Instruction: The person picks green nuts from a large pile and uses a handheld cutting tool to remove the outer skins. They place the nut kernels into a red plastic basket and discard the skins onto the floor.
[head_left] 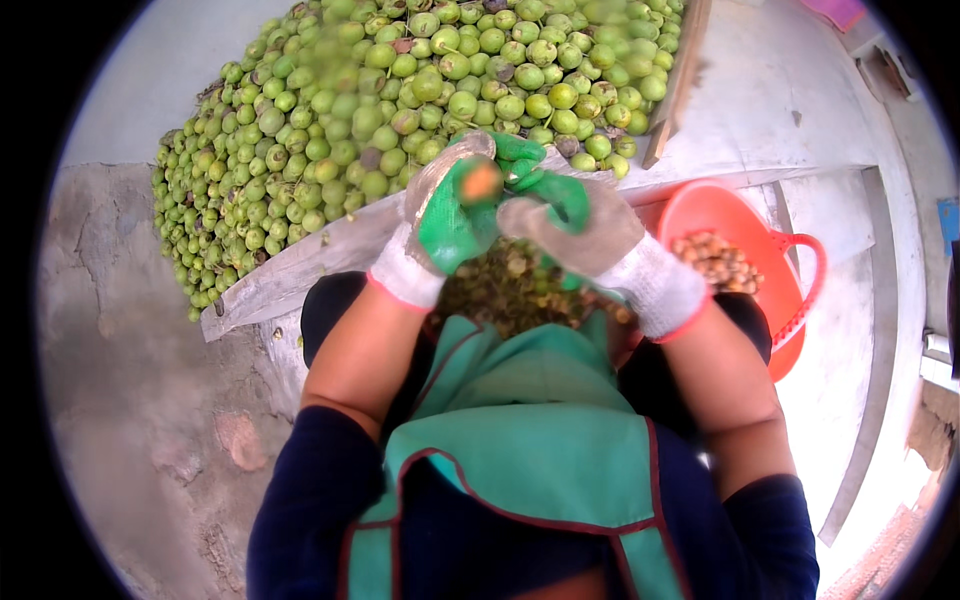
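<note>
My left hand [447, 217], in a white glove with a green palm, is closed around a small brownish-orange nut [482, 183] with its husk off. My right hand [585, 232], gloved the same way, meets it from the right, fingers curled against the nut; whether it holds a tool is hidden. Both hands hover over a heap of green-brown husk scraps [512, 290] lying in my lap on a green apron [525, 420]. Just beyond the hands spreads a large pile of round green fruits [400, 100].
A grey wooden board [300, 262] edges the fruit pile along its near side, another plank [675, 85] its right. An orange plastic basket [735, 215] with brown hulled nuts [712, 258] stands at my right. Bare concrete floor [130, 350] lies to the left.
</note>
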